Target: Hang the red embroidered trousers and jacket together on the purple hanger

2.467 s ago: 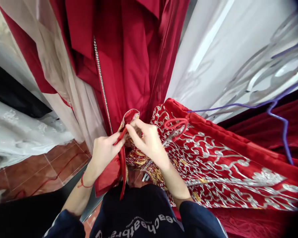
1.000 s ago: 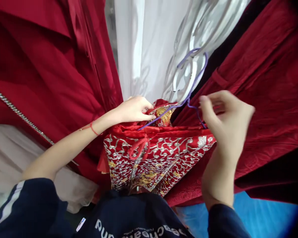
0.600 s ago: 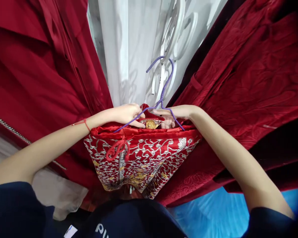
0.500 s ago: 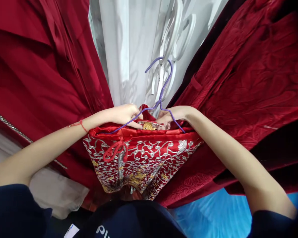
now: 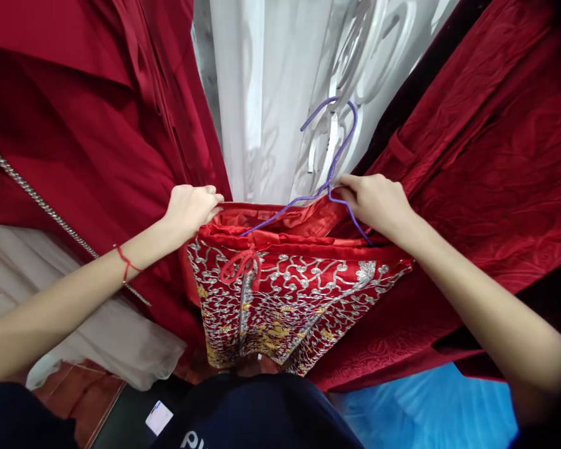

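Red embroidered garment (image 5: 290, 293), purple hanger (image 5: 330, 181), crowding gowns (image 5: 472, 156)

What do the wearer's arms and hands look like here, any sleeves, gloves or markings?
Both hands are bare, no gloves or rings visible. The left hand has a thin red string bracelet at the wrist. Both forearms are uncovered; a dark navy sleeve is pushed up toward the left elbow, and only a dark edge of sleeve shows at the right, past the right hand.
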A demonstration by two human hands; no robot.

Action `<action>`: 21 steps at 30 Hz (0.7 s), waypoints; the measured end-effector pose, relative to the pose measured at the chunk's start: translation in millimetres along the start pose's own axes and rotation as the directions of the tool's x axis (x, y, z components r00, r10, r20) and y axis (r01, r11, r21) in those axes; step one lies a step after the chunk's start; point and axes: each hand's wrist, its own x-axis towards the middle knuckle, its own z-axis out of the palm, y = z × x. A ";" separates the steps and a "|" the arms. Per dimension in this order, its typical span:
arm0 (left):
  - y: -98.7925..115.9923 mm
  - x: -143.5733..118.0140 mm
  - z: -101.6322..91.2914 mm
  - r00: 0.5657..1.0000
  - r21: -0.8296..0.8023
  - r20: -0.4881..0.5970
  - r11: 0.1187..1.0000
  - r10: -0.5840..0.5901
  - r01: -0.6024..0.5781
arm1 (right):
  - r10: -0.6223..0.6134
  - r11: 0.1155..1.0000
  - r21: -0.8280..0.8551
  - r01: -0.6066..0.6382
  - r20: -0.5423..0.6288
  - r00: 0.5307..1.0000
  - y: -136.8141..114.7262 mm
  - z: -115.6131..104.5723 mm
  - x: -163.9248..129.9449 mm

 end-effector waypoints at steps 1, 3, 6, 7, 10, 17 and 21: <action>-2.8 -2.7 10.5 0.998 -0.019 -0.049 1.000 -0.025 0.024 | -0.012 1.000 0.010 0.012 -0.011 1.000 -3.6 0.6 -5.0; -10.5 -9.1 32.6 0.983 -0.066 -0.165 0.995 -0.081 0.071 | -0.034 0.998 0.043 0.035 -0.023 0.999 -6.3 2.5 -13.8; -26.2 -23.8 58.6 0.960 -0.120 -0.264 0.991 -0.097 0.067 | -0.042 0.994 0.099 0.047 -0.054 0.998 -2.6 4.8 -24.2; -32.6 -30.2 63.0 0.965 -0.128 -0.259 0.992 -0.052 0.019 | -0.046 0.992 0.114 0.052 -0.061 0.997 -1.0 5.0 -27.1; -53.7 -50.0 57.9 0.971 -0.140 -0.216 0.980 0.107 -0.139 | -0.090 0.986 0.134 0.096 -0.054 0.995 0.5 3.4 -34.0; -66.1 -72.6 -49.2 0.994 -0.038 -0.108 0.999 0.011 -0.016 | -0.163 0.986 0.020 0.165 -0.083 0.983 -6.7 -4.8 -36.8; -17.8 -84.6 -117.9 0.978 0.204 -0.153 0.964 -0.140 0.170 | -0.139 0.989 0.032 0.146 -0.177 0.974 -0.9 -4.4 -44.7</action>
